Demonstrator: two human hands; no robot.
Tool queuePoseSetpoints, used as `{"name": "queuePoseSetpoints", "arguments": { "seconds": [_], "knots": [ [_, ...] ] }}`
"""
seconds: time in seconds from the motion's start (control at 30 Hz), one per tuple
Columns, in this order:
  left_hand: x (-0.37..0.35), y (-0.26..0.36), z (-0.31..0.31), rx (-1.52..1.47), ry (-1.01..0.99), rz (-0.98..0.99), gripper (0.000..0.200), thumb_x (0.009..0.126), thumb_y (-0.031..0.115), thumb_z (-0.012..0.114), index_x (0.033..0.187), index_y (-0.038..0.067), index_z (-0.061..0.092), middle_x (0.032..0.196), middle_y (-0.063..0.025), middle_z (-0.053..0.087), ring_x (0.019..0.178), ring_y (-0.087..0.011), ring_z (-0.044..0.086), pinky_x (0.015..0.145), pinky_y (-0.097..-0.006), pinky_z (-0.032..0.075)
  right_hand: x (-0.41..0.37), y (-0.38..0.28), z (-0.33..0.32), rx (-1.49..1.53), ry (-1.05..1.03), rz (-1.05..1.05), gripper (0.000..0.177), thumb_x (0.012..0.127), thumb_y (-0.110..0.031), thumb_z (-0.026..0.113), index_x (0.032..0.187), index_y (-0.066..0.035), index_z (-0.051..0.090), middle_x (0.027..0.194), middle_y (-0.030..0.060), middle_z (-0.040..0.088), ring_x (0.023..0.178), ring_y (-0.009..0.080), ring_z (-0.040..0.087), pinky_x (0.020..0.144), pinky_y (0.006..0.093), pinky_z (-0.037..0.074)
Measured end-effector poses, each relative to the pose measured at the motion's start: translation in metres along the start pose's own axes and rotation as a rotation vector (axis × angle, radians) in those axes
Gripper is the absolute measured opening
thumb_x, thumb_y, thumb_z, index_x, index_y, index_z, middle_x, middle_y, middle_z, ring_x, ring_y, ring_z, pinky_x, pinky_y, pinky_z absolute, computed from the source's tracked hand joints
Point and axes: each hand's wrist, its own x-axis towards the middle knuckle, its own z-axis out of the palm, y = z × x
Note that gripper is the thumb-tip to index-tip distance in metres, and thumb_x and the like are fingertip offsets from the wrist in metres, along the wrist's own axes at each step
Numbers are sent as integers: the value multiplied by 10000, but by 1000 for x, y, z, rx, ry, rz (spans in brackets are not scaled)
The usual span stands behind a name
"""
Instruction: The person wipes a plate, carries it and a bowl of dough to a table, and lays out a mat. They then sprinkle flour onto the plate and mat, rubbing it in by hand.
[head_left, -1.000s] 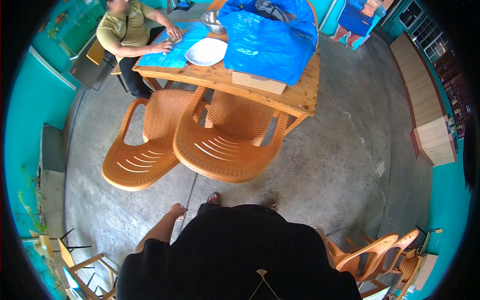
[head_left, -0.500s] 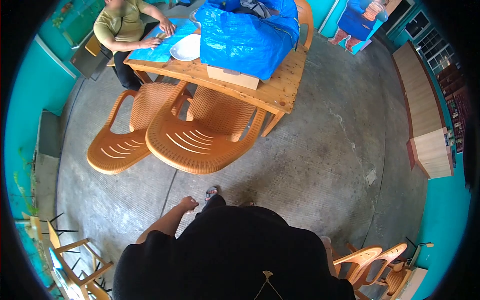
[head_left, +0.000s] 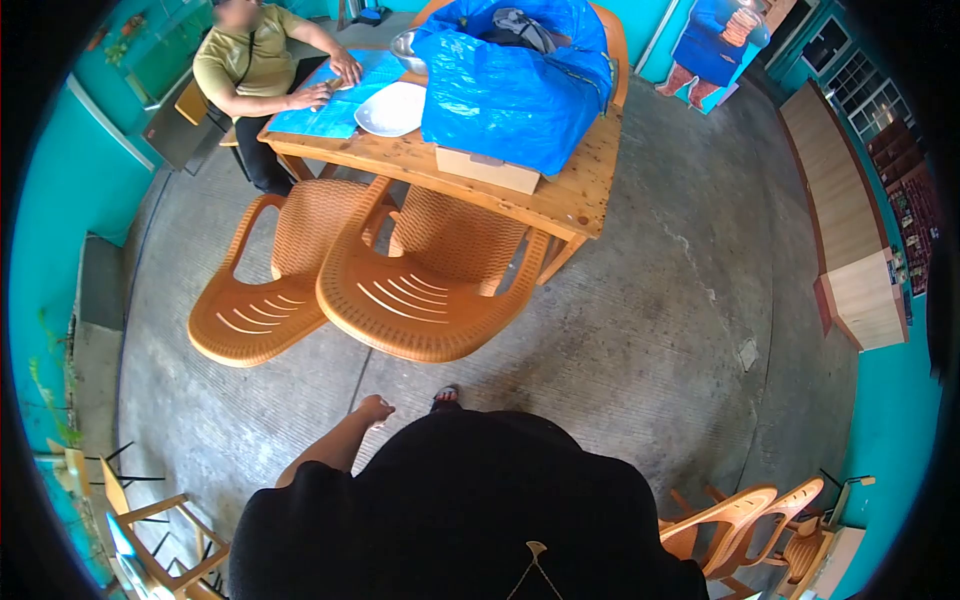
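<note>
My left hand hangs low at my left side, above the concrete floor, touching nothing around it. Its fingers are curled in; whether anything small is inside them I cannot make out. My right hand is out of view. In front of me two orange-brown plastic chairs, a nearer one and one to its left, stand at a wooden table. A big blue bag with dark cloth in its top rests on a cardboard box on the table. Beside the bag lies a white bowl.
Across the table a person in a yellow shirt sits with both hands on a blue sheet. A metal bowl is beside the bag. Stacked chairs stand at lower right, a wooden counter at right, more chairs at lower left.
The table and chairs have shifted slightly right and down in view. My stepping foot has changed position. The seated person's hands have moved a little. My left hand stays curled; the right arm has left view.
</note>
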Motion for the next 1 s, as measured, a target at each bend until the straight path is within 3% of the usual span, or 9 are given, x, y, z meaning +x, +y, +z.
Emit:
{"name": "queuePoseSetpoints", "arguments": {
  "seconds": [0.13,0.2,0.33,0.53,0.87,1.0],
  "knots": [
    [-10,-17,-25,9,14,33,398,757,399,621,919,35,635,890,-182,638,879,-311,617,784,-367,488,-14,-21,18,-37,-5,-26,227,835,-223,520,914,-12,553,690,126,560,516,226,552,429,337,451],
    [-27,-15,-44,-77,14,-90,339,764,356,636,900,46,637,843,-173,643,843,-294,630,731,-367,510,-20,-30,26,-50,-2,-37,229,834,-223,522,915,-12,554,696,126,563,521,225,555,433,337,454],
    [-21,-52,-58,-84,66,-93,308,762,320,653,912,52,630,815,-170,643,779,-290,642,682,-368,528,-35,-51,45,-77,-3,-56,232,832,-224,524,919,-11,556,707,125,568,530,223,560,440,337,459],
    [-7,-78,-63,-180,15,-103,382,758,320,660,909,-28,614,770,-177,638,690,-302,646,586,-388,536,-50,-68,63,-101,-1,-67,237,829,-225,527,924,-11,558,724,124,576,543,221,567,452,338,466],
    [-5,-74,-86,-94,-36,14,339,781,300,636,931,-3,632,780,-177,645,675,-279,649,591,-368,540,-76,-72,69,-133,22,-44,245,824,-227,533,933,-9,563,752,123,590,565,217,580,472,339,478],
    [8,-81,-86,-257,-38,-78,325,791,307,624,937,16,638,813,-165,648,666,-257,647,600,-351,537,-94,-78,60,-162,36,-26,249,822,-227,535,936,-9,565,763,122,595,574,216,585,480,339,483]
  ]
}}
